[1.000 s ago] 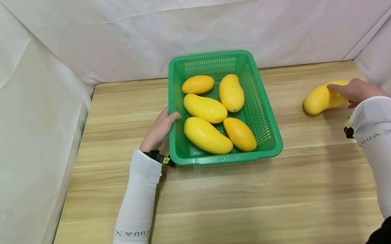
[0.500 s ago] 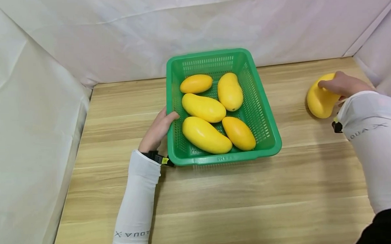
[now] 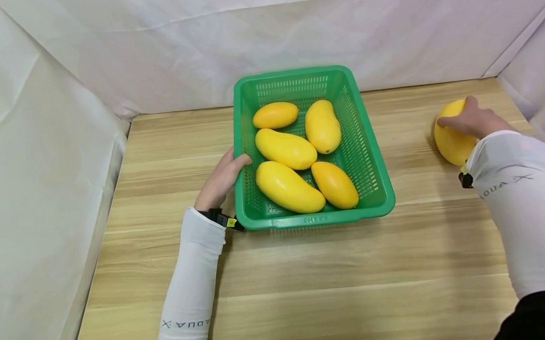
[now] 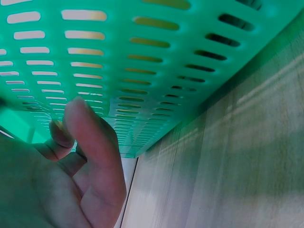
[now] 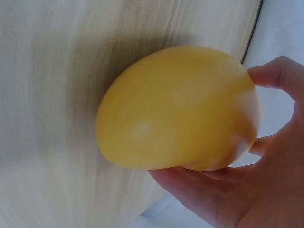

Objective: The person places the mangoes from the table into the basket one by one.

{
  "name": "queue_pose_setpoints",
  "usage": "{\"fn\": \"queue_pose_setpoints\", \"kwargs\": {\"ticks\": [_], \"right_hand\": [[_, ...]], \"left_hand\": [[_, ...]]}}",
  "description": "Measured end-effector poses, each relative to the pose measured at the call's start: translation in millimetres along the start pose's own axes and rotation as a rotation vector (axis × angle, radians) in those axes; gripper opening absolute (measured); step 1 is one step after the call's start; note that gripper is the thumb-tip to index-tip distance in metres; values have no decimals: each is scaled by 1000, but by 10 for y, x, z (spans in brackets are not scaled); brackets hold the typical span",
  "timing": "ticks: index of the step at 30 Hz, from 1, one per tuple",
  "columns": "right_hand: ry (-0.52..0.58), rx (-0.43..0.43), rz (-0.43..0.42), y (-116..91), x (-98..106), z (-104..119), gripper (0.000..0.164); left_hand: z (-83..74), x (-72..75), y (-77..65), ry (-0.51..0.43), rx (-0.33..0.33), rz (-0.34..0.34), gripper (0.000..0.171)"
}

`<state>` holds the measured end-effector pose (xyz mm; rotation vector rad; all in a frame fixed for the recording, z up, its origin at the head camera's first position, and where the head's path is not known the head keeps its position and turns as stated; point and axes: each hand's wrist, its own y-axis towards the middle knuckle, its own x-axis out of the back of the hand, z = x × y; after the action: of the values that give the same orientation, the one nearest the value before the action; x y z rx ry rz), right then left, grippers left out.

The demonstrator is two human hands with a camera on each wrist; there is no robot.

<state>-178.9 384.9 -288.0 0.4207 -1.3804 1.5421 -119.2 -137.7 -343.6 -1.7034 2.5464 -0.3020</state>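
Observation:
A green plastic basket with slotted walls stands in the middle of the table. Its left rim is held by my left hand, thumb over the edge and the fingers outside, where the left wrist view shows them bent by the slotted wall. Inside lie several yellow mangoes, some more orange than others. Off to the right, my right hand grips one more yellow mango between thumb and fingers. In the right wrist view this mango has its rounded end toward the camera, over its shadow on the wood.
The wood-grain table meets a white cloth wall behind the basket. More white cloth rises along the left side and at the far right. Bare wood separates the basket from the right-hand mango.
The mango in my right hand has turned from lying sideways to pointing more toward me, the hand shifting slightly left with it. My left hand stays at the basket, whose mangoes have not moved.

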Motion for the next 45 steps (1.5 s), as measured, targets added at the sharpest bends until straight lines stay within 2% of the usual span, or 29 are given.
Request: {"fn": "queue_pose_setpoints", "kwargs": {"ticks": [5,12,18,27,35,45], "right_hand": [[-13,5,-23,-31,-46,-21,104],[-8,-3,-47,-52,-110,-64,111],[-16,49,-30,-50,-144,-55,110],[-78,199,-79,-108,-30,342,103],[-128,263,-22,-214,-7,694,104],[-148,364,-7,-329,-22,1054,107]], "left_hand": [[-60,-20,-19,0,13,7,44],[-249,-87,-114,25,23,20,47],[-231,-122,-142,49,44,17,46],[-216,-104,-157,45,45,12,44],[-248,-99,-139,39,31,13,42],[-272,-91,-137,42,40,-2,43]]}}
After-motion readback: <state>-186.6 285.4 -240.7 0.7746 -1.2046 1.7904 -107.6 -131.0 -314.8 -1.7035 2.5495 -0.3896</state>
